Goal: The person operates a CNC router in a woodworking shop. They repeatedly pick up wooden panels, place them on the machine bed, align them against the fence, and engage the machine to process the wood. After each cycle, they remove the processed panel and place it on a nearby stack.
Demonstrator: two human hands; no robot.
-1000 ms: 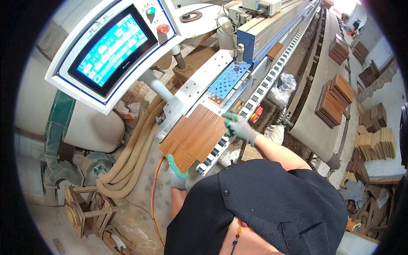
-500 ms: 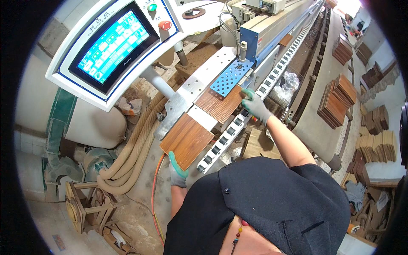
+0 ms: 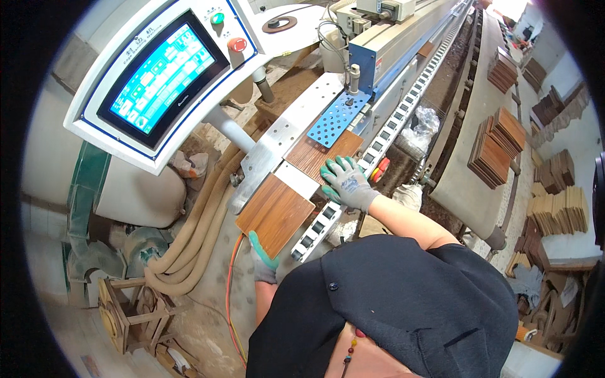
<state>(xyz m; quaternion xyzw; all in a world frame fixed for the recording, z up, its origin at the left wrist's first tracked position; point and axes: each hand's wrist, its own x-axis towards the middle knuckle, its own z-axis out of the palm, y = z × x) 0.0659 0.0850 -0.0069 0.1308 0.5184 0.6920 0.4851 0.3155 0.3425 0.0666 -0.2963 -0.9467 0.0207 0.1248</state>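
Observation:
A brown wood-grain board (image 3: 275, 211) lies tilted across the picture at the near end of the machine's metal bed (image 3: 277, 142). My gloved left hand (image 3: 263, 257) grips its near edge, thumb on top, the other fingers hidden beneath. Farther along, a second brown board (image 3: 323, 153) with a grooved face rests partly under a blue perforated plate (image 3: 338, 120). Flat on this board's right side lies my right hand (image 3: 348, 184), in a grey and green glove, fingers spread. A strip of metal bed shows between the boards.
A roller track (image 3: 384, 140) runs along the bed's right side. At upper left stands a control panel (image 3: 157, 75) with a lit screen. Stacked brown boards (image 3: 495, 148) sit on a conveyor (image 3: 463, 176) to the right. Ribbed hoses (image 3: 198, 230) curve at lower left.
My right hand has moved nearer to me and leftward, from the far board's right edge to lying spread over it. My left hand keeps its hold on the near board.

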